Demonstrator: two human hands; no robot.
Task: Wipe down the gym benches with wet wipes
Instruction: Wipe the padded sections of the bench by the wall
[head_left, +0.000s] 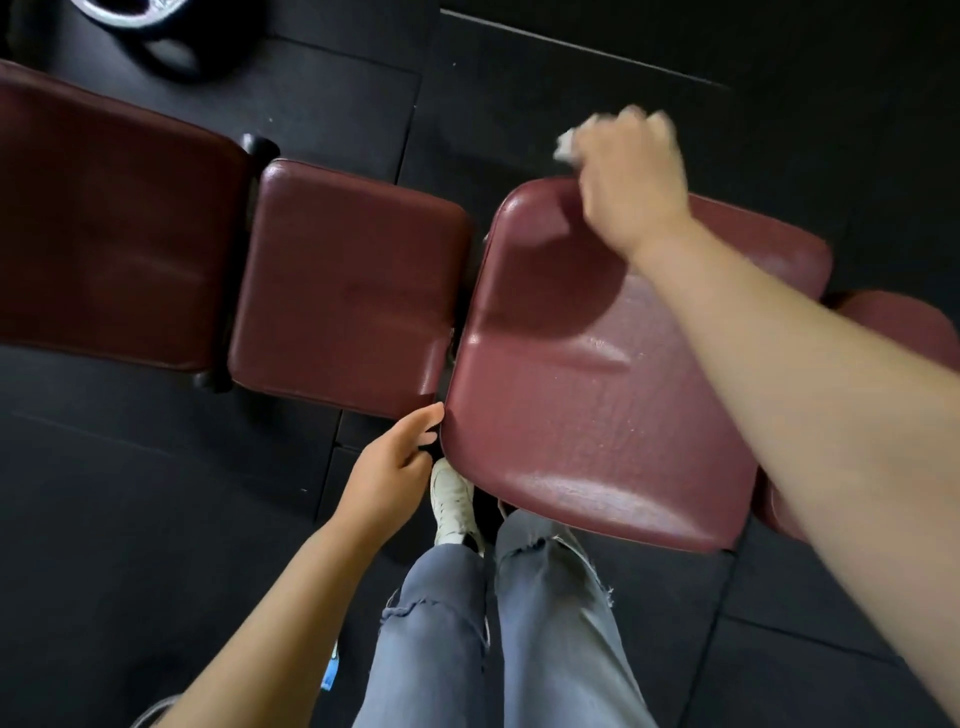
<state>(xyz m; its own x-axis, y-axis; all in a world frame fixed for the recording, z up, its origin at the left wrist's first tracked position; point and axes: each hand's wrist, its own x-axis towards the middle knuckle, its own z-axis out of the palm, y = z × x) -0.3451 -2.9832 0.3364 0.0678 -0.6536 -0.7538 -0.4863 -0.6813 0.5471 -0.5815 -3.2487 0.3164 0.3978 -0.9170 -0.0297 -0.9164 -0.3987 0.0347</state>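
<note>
While the right hand (631, 176) is clenched around one white wipe (566, 144) at the far edge of the nearest pad (582, 395), the left hand (395, 467) rests with loosely curled fingers at that pad's near-left corner. Four maroon pads show: two (104, 234) (348, 291) to the left, one wet-streaked in the middle, one (893, 327) partly hidden behind the right arm. Two legs in grey jeans (519, 634) and one white shoe (453, 501) stand on the black floor (130, 509).
</note>
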